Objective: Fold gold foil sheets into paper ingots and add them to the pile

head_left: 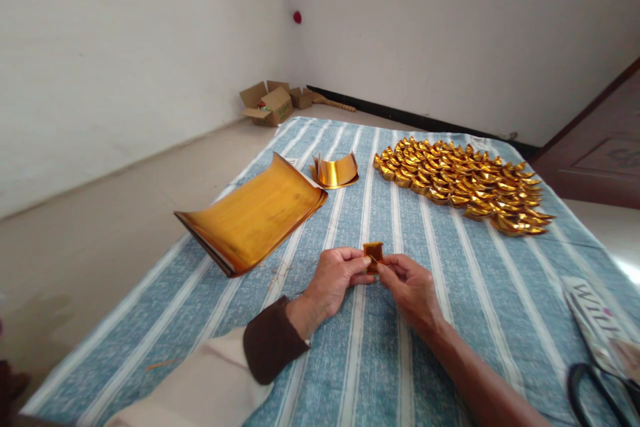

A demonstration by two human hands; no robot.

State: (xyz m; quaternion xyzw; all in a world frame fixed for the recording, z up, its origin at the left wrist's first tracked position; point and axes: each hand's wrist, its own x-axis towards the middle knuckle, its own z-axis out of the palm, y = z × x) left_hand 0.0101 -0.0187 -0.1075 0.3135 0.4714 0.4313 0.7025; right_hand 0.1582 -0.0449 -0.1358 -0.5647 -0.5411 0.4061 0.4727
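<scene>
A small folded piece of gold foil paper point(373, 251) is held up between both hands, over the middle of the cloth. My left hand point(336, 280) pinches its left side between thumb and fingers. From the right, my right hand point(411, 285) closes thumb and fingertips on its lower right edge. Farther off lies a stack of large gold foil sheets point(255, 213), with its edges curling up. Behind that sits a smaller curved stack of gold foil strips point(336, 171). Many folded gold paper ingots point(460, 177) stand in close rows at the back right.
A blue and white striped cloth point(320, 333) covers the table. Scissors with black handles point(595, 373) lie at the right front edge. Open cardboard boxes point(269, 105) stand on the floor by the wall, beyond the table. A brown door panel point(600, 140) is at the right.
</scene>
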